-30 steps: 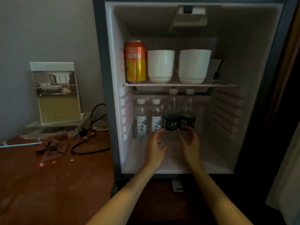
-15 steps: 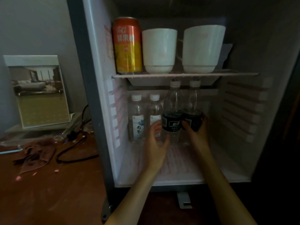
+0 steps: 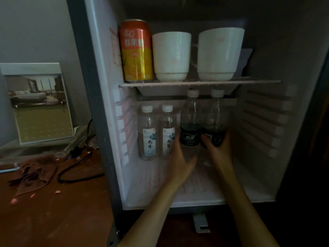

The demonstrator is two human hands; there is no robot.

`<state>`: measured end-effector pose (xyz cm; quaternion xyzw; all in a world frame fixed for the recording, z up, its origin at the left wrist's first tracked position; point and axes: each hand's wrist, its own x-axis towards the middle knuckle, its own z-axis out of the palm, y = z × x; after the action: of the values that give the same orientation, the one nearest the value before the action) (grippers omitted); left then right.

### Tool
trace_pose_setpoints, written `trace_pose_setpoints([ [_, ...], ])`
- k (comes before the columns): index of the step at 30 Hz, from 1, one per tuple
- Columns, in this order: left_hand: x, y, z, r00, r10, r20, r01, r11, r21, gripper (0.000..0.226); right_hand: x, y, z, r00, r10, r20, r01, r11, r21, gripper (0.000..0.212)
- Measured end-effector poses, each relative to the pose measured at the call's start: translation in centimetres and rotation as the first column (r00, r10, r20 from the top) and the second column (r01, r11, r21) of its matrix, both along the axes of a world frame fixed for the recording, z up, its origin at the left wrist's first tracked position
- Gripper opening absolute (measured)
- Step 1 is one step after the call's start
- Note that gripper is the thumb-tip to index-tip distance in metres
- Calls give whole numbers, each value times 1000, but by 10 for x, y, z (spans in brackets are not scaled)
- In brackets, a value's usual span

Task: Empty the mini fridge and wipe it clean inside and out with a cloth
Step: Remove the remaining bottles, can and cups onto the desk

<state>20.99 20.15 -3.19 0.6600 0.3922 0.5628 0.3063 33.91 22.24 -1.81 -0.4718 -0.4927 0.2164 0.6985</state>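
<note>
So both hands are already inside. The left hand point(image 3: 179, 157) is wrapped round the lower body of the left dark-label bottle point(image 3: 191, 113). The right hand point(image 3: 218, 148) is curled round the right dark-label bottle point(image 3: 216, 111), thumb across the front of the label. The hands sit side by side, close but not touching, one bottle each.

Here's the bit that matters. Both bottles stand upright on the floor of the mini fridge point(image 3: 92, 104), long axis straight up and down. Their caps sit just under the shelf point(image 3: 195, 83), so there's basically no headroom. My guess is lifting won't work and they have to come straight out toward the person, maybe tipped a little. The two are touching each other too, so they'd probably travel out as a pair.

Just left of the left hand are two small white-label bottles point(image 3: 147, 132), also upright and near enough to get bumped. Up on the shelf there's an orange can point(image 3: 136, 50) and two white cups point(image 3: 170, 56), all untouched.

The cloth point(image 3: 33, 173) lies crumpled on the wooden table point(image 3: 62, 211) well off to the left, beside a black cable point(image 3: 76, 173). So I'd say wiping is still a long way off, with emptying barely begun.
</note>
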Motion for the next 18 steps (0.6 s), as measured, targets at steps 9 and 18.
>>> trace_pose_setpoints([
  [9,3,6,-1,999,31,-23,-31,1000,-1,81,-1,-1,5,987,70,-142,-66,997,28,66],
  [18,4,8,-2,990,100,-97,-96,994,45,83,0,-7,8,983,46,-178,-39,998,41,73],
])
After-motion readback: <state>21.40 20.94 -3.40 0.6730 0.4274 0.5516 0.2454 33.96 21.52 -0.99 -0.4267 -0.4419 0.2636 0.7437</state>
